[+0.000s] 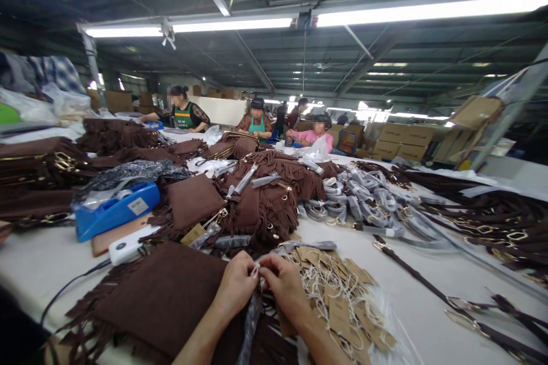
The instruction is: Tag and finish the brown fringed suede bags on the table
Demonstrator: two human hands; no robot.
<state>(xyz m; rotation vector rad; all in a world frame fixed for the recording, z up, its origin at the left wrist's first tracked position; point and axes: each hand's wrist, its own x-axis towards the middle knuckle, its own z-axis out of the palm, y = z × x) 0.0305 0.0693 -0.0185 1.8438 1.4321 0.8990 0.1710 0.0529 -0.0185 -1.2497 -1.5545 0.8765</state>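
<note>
My left hand [238, 284] and my right hand [283, 280] meet over the near brown fringed bag [162, 291], both closed in a pinch. Between the fingertips runs a thin white string [256, 270]; its knot or loop is too small to make out. A kraft-paper tag [286, 324] shows below my right hand, partly covered by it. Beneath the fingers a plastic-wrapped strip [250, 325] hangs down across the bag. Just right of my right hand spreads a heap of kraft tags with white strings [340, 308].
A blue tape dispenser [115, 211] and a white corded device [128, 245] sit at left. Fringed bags [194, 199] pile ahead. Plastic-wrapped straps [363, 191] and brown straps [411, 274] lie at right. Several co-workers [257, 120] are across the table, with cardboard boxes [402, 140] behind.
</note>
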